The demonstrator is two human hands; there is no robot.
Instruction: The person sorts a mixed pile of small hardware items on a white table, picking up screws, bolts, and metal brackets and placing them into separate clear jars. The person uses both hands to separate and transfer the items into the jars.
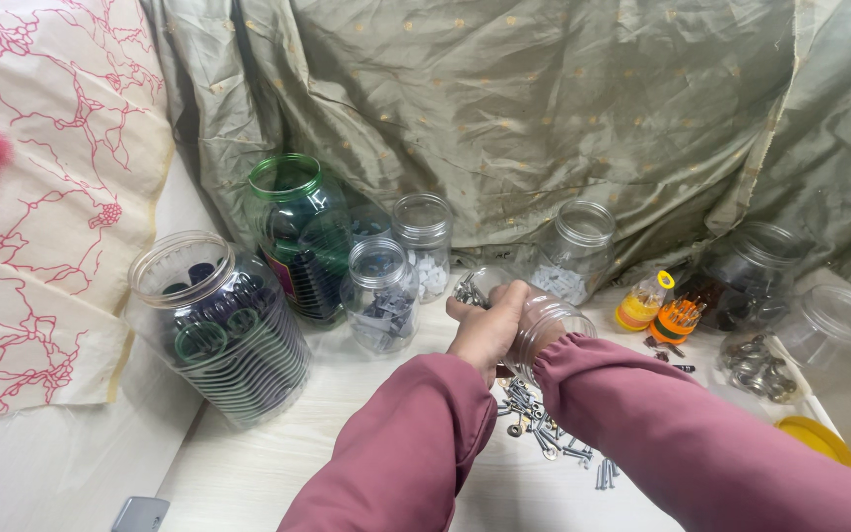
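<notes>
On the pale surface (278, 463), a small clear jar (544, 330) lies tipped with its long axis pointing left, the right hand (529, 313) wrapped around it, while the left hand (485, 330) just left pinches screws (467, 289) in closed fingers.

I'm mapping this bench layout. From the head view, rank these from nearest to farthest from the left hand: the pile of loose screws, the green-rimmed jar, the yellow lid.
1. Pile of loose screws: just below the left hand, on the table.
2. Green-rimmed jar: to the left, at the back by the curtain.
3. Yellow lid: far right, at the table's edge.
</notes>
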